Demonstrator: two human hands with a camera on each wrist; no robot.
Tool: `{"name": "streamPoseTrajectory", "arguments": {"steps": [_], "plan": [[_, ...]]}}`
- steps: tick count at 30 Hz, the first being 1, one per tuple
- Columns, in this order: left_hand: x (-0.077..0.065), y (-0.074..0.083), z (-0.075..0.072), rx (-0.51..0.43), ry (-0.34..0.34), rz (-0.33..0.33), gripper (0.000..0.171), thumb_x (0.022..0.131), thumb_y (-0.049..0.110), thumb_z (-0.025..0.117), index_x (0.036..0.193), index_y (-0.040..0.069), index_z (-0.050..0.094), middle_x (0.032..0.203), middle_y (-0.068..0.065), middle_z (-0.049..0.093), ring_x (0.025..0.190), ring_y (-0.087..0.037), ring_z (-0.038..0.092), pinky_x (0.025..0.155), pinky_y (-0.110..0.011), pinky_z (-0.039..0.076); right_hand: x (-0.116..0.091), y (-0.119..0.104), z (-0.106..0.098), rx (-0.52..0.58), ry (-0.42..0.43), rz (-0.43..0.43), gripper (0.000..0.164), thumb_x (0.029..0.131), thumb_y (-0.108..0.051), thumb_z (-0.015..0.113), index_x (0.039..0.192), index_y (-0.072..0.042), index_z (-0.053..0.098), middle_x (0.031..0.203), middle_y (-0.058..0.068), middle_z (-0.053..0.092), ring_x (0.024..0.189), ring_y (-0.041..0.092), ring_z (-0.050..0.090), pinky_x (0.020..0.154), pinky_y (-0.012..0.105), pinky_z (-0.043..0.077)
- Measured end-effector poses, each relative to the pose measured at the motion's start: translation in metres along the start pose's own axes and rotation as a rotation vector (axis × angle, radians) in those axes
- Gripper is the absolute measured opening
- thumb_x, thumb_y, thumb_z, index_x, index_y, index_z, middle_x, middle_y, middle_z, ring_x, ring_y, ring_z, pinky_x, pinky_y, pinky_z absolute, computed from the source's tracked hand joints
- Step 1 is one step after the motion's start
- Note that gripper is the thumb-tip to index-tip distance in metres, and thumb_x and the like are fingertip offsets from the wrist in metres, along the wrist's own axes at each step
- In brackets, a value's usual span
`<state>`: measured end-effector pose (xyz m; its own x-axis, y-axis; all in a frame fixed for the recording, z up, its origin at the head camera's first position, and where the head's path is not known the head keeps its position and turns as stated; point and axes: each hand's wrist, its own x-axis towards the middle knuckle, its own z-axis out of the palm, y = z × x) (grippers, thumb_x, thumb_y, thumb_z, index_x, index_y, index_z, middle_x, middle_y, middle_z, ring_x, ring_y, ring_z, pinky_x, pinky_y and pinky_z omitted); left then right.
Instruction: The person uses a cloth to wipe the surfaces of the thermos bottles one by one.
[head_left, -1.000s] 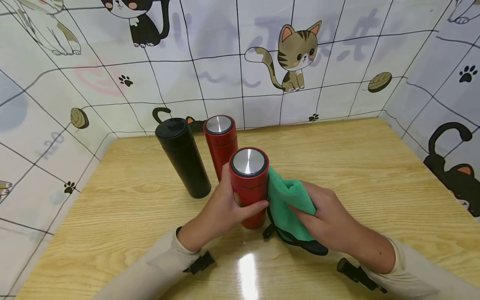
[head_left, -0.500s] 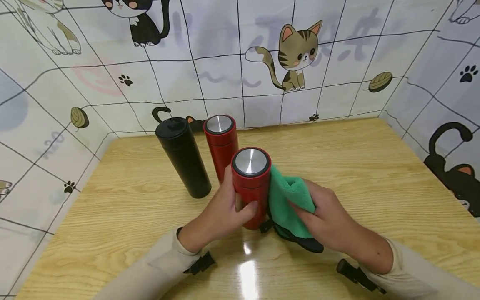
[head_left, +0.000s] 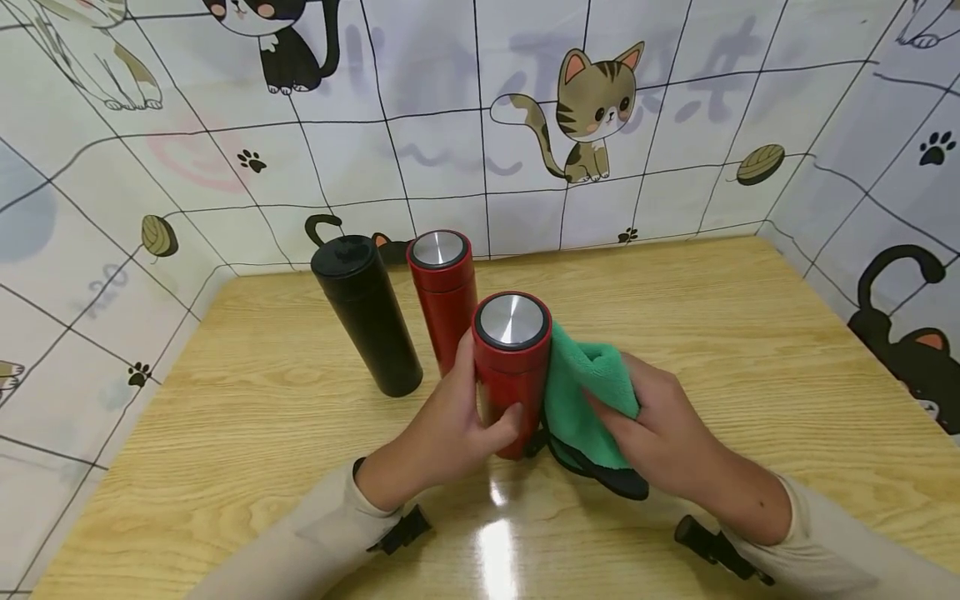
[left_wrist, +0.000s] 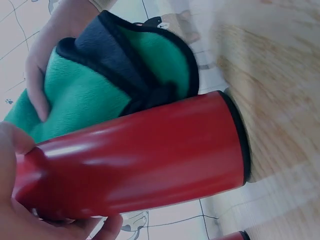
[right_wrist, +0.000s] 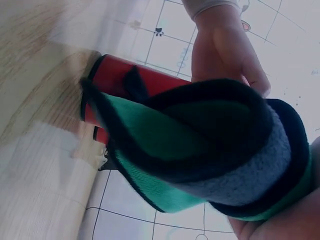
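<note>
A red thermos bottle (head_left: pixel 513 379) with a shiny silver lid top stands in front of me, its base at the table in the left wrist view. My left hand (head_left: pixel 457 421) grips it from the left, thumb across the front. On its other side, my right hand (head_left: pixel 667 429) holds a folded green cloth (head_left: pixel 588 408) with dark edging against the bottle's wall. The cloth's grey inner face (right_wrist: pixel 240 172) shows in the right wrist view. Fingers behind the bottle are partly hidden in the head view.
Behind the held bottle stands a second red thermos (head_left: pixel 442 292), with a black bottle (head_left: pixel 367 317) to its left. The wooden table (head_left: pixel 712 333) is enclosed by panels printed with cats (head_left: pixel 596 108) and grid lines.
The red bottle has shifted slightly to the right in my left hand, and the left thumb has drawn back along its front. The cloth and right hand have moved slightly with it.
</note>
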<state>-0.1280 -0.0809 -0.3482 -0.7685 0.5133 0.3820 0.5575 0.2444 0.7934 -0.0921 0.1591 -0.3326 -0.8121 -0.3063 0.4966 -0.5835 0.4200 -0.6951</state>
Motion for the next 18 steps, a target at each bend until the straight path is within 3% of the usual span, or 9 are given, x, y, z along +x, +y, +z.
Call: {"name": "streamPoseTrajectory", "arguments": {"steps": [3,10,16,18], "plan": [[0.0008,0.0008,-0.0002,0.022,0.008,-0.007,0.081,0.087,0.011,0.068,0.151,0.018,0.018,0.142,0.003,0.047,0.133,-0.012,0.046,0.113,-0.040,0.043,0.0003,0.0008,-0.0002,-0.005,-0.012,0.016,0.046,0.094,0.005,0.060,0.137,-0.010,0.059,0.128,0.006,0.067,0.115,-0.001,0.060,0.093,0.014,0.051],[0.0017,0.0011,0.0014,0.011,0.030,0.003,0.090,0.087,0.016,0.076,0.153,0.020,0.016,0.144,0.001,0.049,0.135,-0.013,0.048,0.110,-0.037,0.047,-0.0011,-0.0015,0.0001,0.014,0.115,-0.047,0.049,0.086,0.014,0.065,0.131,-0.006,0.063,0.119,0.007,0.070,0.107,-0.001,0.064,0.090,0.013,0.052],[0.0014,-0.0005,0.0021,0.006,0.047,0.012,0.094,0.085,0.017,0.080,0.154,0.021,0.016,0.145,0.000,0.049,0.136,-0.015,0.048,0.108,-0.037,0.049,-0.0001,-0.0001,-0.0002,0.014,0.006,0.042,0.045,0.095,0.004,0.059,0.137,-0.011,0.058,0.128,0.006,0.067,0.114,-0.002,0.061,0.092,0.014,0.052],[0.0013,-0.0011,0.0024,0.006,0.052,0.015,0.096,0.084,0.017,0.081,0.154,0.020,0.016,0.145,-0.001,0.049,0.136,-0.016,0.048,0.107,-0.037,0.049,-0.0005,-0.0003,0.0005,0.013,0.014,0.035,0.045,0.094,0.006,0.060,0.137,-0.010,0.059,0.128,0.007,0.067,0.114,-0.002,0.060,0.092,0.014,0.052]]}}
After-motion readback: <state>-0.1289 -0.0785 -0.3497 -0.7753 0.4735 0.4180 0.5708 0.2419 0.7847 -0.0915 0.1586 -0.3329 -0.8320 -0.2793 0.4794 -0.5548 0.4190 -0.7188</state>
